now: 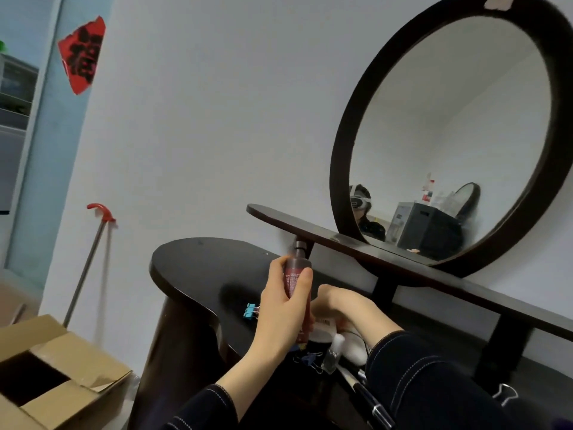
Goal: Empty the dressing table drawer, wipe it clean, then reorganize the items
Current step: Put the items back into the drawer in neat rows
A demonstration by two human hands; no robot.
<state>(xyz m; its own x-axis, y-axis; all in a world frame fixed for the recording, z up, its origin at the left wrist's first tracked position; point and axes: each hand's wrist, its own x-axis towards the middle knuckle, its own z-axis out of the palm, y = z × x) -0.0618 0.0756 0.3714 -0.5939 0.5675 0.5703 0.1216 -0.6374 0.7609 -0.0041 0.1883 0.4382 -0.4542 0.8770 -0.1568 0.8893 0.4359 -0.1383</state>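
Observation:
My left hand point(280, 301) grips a dark red pump bottle point(298, 285) upright above the dark dressing table top point(198, 268). Just to its right, my right hand point(344, 305) reaches down with curled fingers onto a white jar point(324, 328); whether it holds the jar I cannot tell. Below the hands lie a small clear bottle with a white cap point(333, 352), dark binder clips point(308, 360) and a black pen point(370, 398). A blue binder clip point(250, 311) sits on the table top left of my left hand. The drawer itself is hidden.
A raised dark shelf point(403, 262) carries a round mirror point(449, 128) at the right. An open cardboard box point(52, 373) stands on the floor at lower left, with a red-handled stick point(90, 259) leaning on the wall. A metal clip point(505, 394) lies at the right.

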